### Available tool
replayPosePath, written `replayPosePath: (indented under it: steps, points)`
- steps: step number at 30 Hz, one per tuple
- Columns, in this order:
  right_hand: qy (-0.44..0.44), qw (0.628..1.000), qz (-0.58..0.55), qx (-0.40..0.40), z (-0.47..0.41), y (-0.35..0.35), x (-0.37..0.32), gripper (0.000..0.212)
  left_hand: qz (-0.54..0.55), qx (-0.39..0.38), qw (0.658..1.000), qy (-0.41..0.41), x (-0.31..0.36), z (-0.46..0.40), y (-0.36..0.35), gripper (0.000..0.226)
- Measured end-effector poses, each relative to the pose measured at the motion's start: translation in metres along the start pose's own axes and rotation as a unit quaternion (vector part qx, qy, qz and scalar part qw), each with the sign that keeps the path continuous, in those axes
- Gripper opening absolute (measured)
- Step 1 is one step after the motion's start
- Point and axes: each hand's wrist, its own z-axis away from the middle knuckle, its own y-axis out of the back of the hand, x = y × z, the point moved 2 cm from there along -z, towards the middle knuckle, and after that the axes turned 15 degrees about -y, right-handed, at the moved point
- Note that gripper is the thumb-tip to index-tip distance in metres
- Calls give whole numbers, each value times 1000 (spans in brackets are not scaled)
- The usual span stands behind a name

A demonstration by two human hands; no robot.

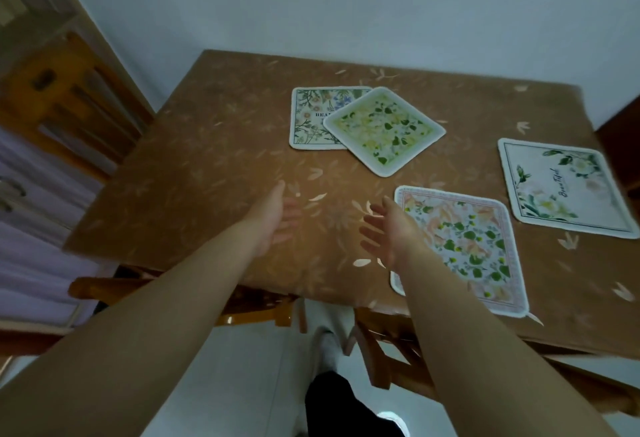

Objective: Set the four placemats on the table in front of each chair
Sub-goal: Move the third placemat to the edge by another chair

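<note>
While both arms are stretched out over the brown-clothed table (214,145), nothing is held: the left hand (277,220) and the right hand (389,232) are seen with fingers spread and relaxed, palms turned toward each other, so each grip is open and empty. Four placemats are on the table. A pink-bordered floral mat (464,246) is laid at about four o'clock from the hands, right beside the right wrist and close to the near edge. A white mat with script (561,187) is set at three o'clock near the right edge. At twelve o'clock, a yellow-green mat (384,130) is lying turned like a diamond, overlapping a botanical mat (311,118).

By the look of it, the overlapping pair is yet to be sorted. The top mat would best be lifted clear rather than dragged, so that the one beneath is not shifted, then squared to a table edge facing a chair.

Chairs are only partly seen: one wooden chair (69,97) at ten o'clock is blurred, and others are tucked beneath the near edge. The botanical mat's lettering is half covered.
</note>
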Motion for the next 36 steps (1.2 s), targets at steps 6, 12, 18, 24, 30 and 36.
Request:
replayPosePath:
  steps: [6,12,18,24,30,36]
  points:
    - [-23,999,-44,-16,-56,-28,-50,46,-30,-8,999,12,36,-67,3,57]
    - [-46,993,-104,-39,-107,-43,-94,51,-19,-8,999,40,62,-133,-3,60]
    - [-79,973,-210,-49,-145,-28,-115,56,11,-64,993,97,49,-194,-47,64]
    - [-93,943,-320,-4,-188,-3,-117,59,68,-110,981,147,28,-258,-111,64]
    - [-88,923,-376,-1,-215,-2,-117,60,116,-102,974,168,15,-303,-149,64]
    - [-87,908,-409,3,-224,-3,-117,57,114,-115,970,179,8,-322,-148,59]
